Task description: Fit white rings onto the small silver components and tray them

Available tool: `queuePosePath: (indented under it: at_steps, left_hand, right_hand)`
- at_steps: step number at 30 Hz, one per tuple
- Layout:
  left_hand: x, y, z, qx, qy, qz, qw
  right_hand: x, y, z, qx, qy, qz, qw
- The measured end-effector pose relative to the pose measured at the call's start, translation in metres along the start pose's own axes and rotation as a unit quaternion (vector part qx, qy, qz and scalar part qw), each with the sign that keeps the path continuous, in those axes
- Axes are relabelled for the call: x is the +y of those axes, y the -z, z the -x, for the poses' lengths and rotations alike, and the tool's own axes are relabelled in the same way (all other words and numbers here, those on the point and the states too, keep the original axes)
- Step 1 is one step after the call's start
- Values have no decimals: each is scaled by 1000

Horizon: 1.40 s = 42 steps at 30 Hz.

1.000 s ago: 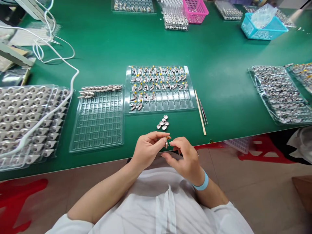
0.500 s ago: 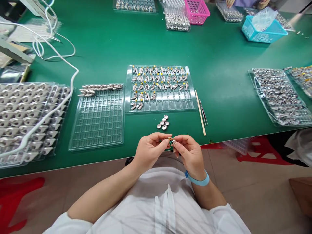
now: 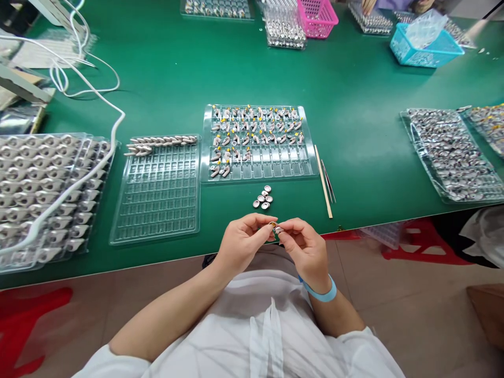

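Observation:
My left hand (image 3: 246, 242) pinches a small round part with a golden rim (image 3: 272, 224) between thumb and forefinger. Close beside it, my right hand (image 3: 309, 247) is closed on a small silvery cap (image 3: 279, 230). The two parts nearly meet; whether they touch I cannot tell. Just beyond my fingers lies a small group of round silvery caps (image 3: 261, 198) on the green table. Behind them a clear tray (image 3: 281, 169) holds rows of curved grey pieces with yellow bits (image 3: 236, 126). A wooden stick (image 3: 323, 181) and tweezers (image 3: 328, 181) lie to the right.
At left stand a clear tray with a few grey pieces (image 3: 155, 210) and stacked trays of grey shells (image 3: 35, 184), crossed by a white cable (image 3: 90, 176). A full tray of metal parts (image 3: 452, 155) lies right. Pink (image 3: 318, 21) and blue baskets (image 3: 425, 50) and a co-worker's hand (image 3: 369, 6) are at the back.
The silvery cap in my right hand has turned slightly, and the right fingers have shifted a little. My left hand keeps its pinch. The view has moved very slightly.

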<state>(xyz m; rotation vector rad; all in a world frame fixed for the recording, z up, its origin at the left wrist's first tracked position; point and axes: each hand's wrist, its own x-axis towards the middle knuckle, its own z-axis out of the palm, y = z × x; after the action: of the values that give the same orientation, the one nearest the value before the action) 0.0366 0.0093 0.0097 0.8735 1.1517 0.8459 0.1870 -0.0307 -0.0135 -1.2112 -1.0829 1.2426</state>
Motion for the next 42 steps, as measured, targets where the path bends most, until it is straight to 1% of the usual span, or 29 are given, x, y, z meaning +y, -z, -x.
queuePosePath:
  at_steps: [3,6,8,13,16,22,28,33,38,42]
  left_hand:
    - [1,1,1,-13,11,4,1000]
    - [1,3,0,-26,24,12,999]
    - [0,4,-1,-35,28,14,999]
    - [-6,9,-5,-73,57,58,994]
    - [-8,11,-7,-88,77,80,990]
    - [-5,11,-6,-94,90,82,988]
    - [-2,10,-4,-85,68,33,994]
    - [2,8,-3,-81,63,18,995]
    - [5,5,-2,-61,51,2,997]
    - [5,5,-1,-66,37,0,997]
  right_hand:
    - [-5,5,-2,-45,60,48,996]
    - [-9,8,-5,-58,69,72,993]
    - [-10,8,-6,-49,53,66,995]
    - [-11,3,-7,-22,-30,7,999]
    - [-10,2,-9,-18,-52,-17,998]
    - [-13,2,-13,-17,-58,9,998]
    - [-14,1,-12,-8,-54,39,998]
    - [-13,-1,-10,4,-62,39,997]
    - [-12,-2,-8,3,-61,47,997]
    - [-9,-2,-9,18,-68,44,997]
